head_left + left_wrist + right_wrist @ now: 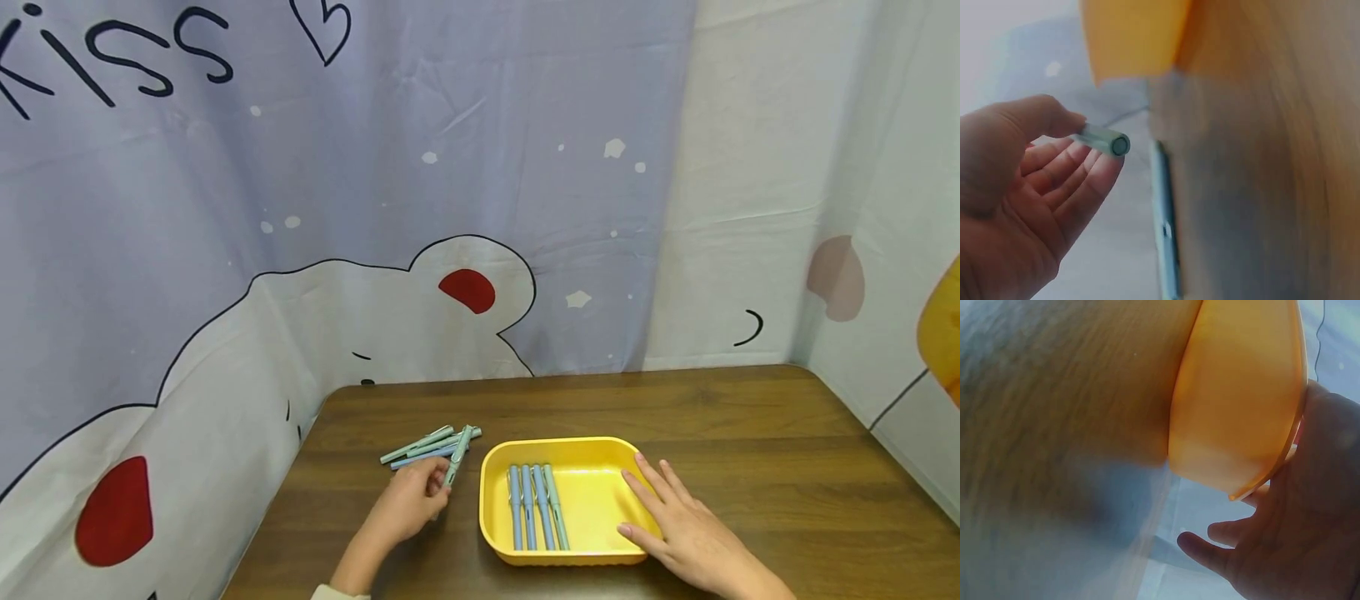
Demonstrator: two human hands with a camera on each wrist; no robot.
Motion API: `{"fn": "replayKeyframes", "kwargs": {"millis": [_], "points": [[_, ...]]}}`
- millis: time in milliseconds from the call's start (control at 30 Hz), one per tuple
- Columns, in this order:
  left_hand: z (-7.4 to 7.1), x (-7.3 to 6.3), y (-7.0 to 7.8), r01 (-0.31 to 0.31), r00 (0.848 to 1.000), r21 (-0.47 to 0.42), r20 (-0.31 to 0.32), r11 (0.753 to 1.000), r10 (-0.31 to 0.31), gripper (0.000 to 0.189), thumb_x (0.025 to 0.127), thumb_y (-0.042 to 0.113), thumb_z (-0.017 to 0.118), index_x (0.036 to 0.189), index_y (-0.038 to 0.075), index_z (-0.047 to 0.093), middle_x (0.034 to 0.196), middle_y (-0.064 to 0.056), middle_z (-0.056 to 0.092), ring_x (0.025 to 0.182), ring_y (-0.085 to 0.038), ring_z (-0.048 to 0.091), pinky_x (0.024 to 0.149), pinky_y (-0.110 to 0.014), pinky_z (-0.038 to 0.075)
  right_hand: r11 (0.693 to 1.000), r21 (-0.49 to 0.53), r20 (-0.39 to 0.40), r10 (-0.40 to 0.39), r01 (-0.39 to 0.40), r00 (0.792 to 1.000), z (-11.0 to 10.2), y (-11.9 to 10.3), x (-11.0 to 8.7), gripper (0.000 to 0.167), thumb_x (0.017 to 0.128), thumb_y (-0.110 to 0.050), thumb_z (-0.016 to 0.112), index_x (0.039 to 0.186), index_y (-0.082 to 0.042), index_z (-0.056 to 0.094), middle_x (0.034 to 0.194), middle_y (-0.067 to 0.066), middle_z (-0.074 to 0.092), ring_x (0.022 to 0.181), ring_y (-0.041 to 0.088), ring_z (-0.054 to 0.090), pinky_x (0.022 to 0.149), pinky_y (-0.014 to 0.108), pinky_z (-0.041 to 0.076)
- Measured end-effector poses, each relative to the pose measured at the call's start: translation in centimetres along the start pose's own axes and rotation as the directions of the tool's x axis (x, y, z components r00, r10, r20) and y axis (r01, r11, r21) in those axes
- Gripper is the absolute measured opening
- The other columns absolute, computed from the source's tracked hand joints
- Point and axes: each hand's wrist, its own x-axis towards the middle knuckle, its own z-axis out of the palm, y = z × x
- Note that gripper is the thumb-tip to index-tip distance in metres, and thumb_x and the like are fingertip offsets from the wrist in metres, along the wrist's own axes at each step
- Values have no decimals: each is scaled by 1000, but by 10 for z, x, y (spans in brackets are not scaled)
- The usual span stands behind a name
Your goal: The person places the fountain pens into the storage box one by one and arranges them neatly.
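Note:
My left hand [405, 498] pinches a pale green pen [458, 458] between thumb and fingers, left of the yellow tray. In the left wrist view one end of that pen [1107, 139] points at the camera. Behind the hand lies a loose pile of pens [417, 446], green ones and a blue one. The yellow tray [600, 500] holds three blue pens [528, 508] and a green pen [556, 508], side by side at its left. My right hand [690, 529] rests at the tray's right rim with fingers spread and thumb over the edge.
A brown wooden table [787, 467] carries everything. Behind it and at both sides hangs a printed curtain [585, 208] with cartoon figures. The tray stands just right of the left hand.

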Motion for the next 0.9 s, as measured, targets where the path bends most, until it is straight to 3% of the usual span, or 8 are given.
{"fn": "replayKeyframes", "kwargs": {"millis": [67,133,233,300,400,700,767,900], "points": [[-1,-2,9,32,999,-115,-1,993,-32,24,85,4,72,108,5,66,87,5,61,75,-2,56,67,-20,50,1000,1,7,-2,2,1000,-1,0,0,65,100,-51,59,152,-14,48,163,15,32,143,53,33,94,72,45],[-1,-4,21,85,996,-282,19,956,-84,25,88,5,71,111,2,65,90,0,64,75,-4,58,65,-21,52,1000,7,16,-5,4,1000,-2,0,-1,65,100,-50,58,153,-14,47,164,14,31,143,53,32,96,72,44],[0,-8,39,161,987,-539,76,827,-143,31,92,6,68,119,-6,60,98,-10,66,75,-9,62,61,-23,53,1000,22,37,-1,0,999,-3,0,-1,66,100,-51,57,154,-15,45,165,14,29,145,52,29,99,72,41],[2,-10,49,204,979,-642,125,739,-161,34,95,7,65,124,-9,55,101,-13,65,73,-12,63,58,-25,53,1000,24,39,-5,4,999,-4,0,-2,67,100,-52,57,154,-14,45,165,14,29,145,52,29,100,71,41],[7,-9,59,243,970,-708,183,663,-160,36,97,8,61,127,-10,52,104,-14,65,74,-15,64,58,-26,53,1000,11,31,-13,13,999,-4,1,-2,67,100,-51,59,154,-14,45,165,14,29,144,52,30,99,71,42],[24,-1,75,316,948,-794,287,519,-138,42,95,8,63,129,-9,45,107,-13,59,84,-15,64,65,-27,59,1000,-1,11,-25,25,1000,-4,0,-2,67,99,-50,61,153,-14,47,164,14,31,144,52,32,98,69,44],[28,0,79,316,948,-806,287,501,-137,44,93,6,63,129,-10,44,109,-16,59,85,-15,63,65,-28,60,1000,-4,10,-21,21,1000,-4,0,-2,67,99,-50,61,153,-14,47,164,14,31,144,52,32,97,70,44],[36,2,88,312,950,-813,277,492,-143,45,89,4,62,128,-10,45,107,-14,59,82,-16,64,64,-28,60,1000,-6,18,-5,6,1000,-5,0,-1,69,98,-53,61,153,-14,47,164,12,31,145,50,30,97,70,43]]}}
